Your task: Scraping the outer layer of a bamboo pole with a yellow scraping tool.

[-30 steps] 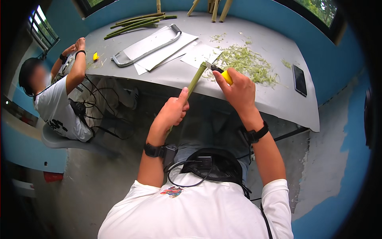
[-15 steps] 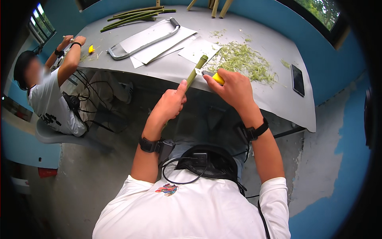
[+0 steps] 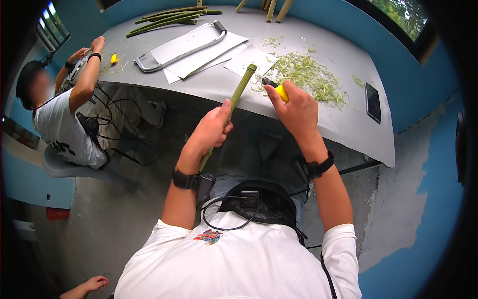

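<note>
My left hand (image 3: pixel 211 130) is closed round a green bamboo stick (image 3: pixel 242 85), its thumb lying along the stick. The stick slants up and away over the table's near edge, and its lower end comes out below the hand, by my wrist. In my right hand (image 3: pixel 300 110) is a utility knife (image 3: pixel 282 93) with a yellow and black handle, gripped with the thumb along it. Its blade points up and left, close to the stick's upper part but apart from it. Behind the knife lies a heap of pale green shavings (image 3: pixel 311 74) on the table.
A hacksaw (image 3: pixel 184 56) rests on white paper sheets (image 3: pixel 231 41) on the grey table (image 3: pixel 348 117). Several bamboo stalks (image 3: pixel 167 21) lie at the back left; a phone (image 3: pixel 372 102) is at right. A co-worker (image 3: pixel 69 117) sits at left; another person's hand (image 3: pixel 96 283) shows lower left.
The knife has moved right, off the bamboo stick, with my right hand. More of the stick's lower end shows below my left hand. Another person's hand has come in at lower left.
</note>
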The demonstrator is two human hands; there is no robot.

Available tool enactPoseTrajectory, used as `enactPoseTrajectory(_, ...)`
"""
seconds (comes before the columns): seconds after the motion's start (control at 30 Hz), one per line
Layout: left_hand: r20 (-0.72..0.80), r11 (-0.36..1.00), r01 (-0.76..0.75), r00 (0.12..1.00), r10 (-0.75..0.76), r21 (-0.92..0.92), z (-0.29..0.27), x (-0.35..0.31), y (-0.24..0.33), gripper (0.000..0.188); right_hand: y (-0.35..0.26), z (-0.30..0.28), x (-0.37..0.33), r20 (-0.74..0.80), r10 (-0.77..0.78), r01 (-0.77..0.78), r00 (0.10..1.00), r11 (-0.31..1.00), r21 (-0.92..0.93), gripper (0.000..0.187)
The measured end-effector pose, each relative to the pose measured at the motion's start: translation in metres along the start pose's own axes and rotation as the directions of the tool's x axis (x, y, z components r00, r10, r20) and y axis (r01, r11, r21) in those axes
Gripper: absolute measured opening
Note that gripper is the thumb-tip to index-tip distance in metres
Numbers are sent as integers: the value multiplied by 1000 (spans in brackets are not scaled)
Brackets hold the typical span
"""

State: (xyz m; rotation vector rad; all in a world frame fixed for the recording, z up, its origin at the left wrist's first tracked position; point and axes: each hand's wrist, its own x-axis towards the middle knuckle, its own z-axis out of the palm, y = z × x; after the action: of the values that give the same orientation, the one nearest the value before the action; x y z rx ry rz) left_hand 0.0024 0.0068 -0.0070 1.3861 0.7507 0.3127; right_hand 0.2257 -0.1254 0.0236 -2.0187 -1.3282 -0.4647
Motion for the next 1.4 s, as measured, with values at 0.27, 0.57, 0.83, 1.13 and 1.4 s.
enactPoseTrajectory(0.27,-78,997,-74,994,75,14,-8,8,-8,67,-11,-2,0,74,-127,126,989,992,27,61)
enactPoseTrajectory(0.57,-189,953,-167,957,218,254,-3,9,-11,72,-15,4,5,162,-178,181,971,983,-7,61)
enactPoseTrajectory(0.83,-220,916,-172,939,264,363,-1,9,-9,77,-16,8,8,169,-126,131,977,991,-15,63)
enactPoseTrajectory(1.13,-271,837,-136,908,319,530,1,-7,-4,79,-18,12,9,92,-26,33,995,996,-78,64)
enactPoseTrajectory(1.4,-278,838,-156,898,341,523,0,-2,-8,77,-15,9,4,91,-130,129,987,992,11,64)
